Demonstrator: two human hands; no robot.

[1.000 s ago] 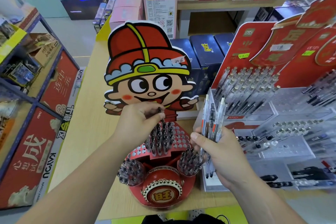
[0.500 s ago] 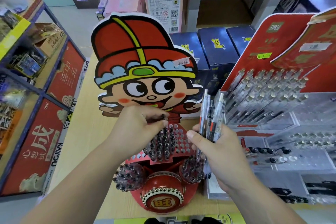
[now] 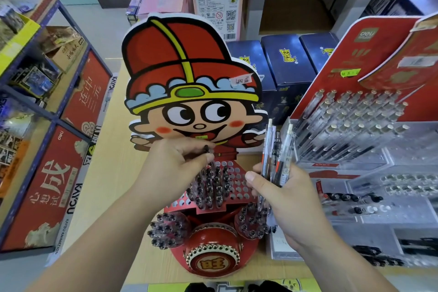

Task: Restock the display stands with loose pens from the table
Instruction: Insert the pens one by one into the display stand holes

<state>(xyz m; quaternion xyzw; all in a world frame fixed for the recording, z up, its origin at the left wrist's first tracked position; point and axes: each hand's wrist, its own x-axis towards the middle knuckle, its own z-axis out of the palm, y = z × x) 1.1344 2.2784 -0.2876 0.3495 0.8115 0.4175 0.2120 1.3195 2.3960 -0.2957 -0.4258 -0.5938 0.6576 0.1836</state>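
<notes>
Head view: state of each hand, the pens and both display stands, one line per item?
Left hand: pinching one pen above the perforated panel.
Right hand: gripping a bundle of pens, upright.
Red cartoon stand: partly filled, many holes empty.
Clear tiered stand: upper rows full, lower rows sparse.

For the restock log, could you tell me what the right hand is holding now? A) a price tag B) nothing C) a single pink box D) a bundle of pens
D: the right hand grips a bundle of pens standing upright beside the red cartoon stand.
</notes>
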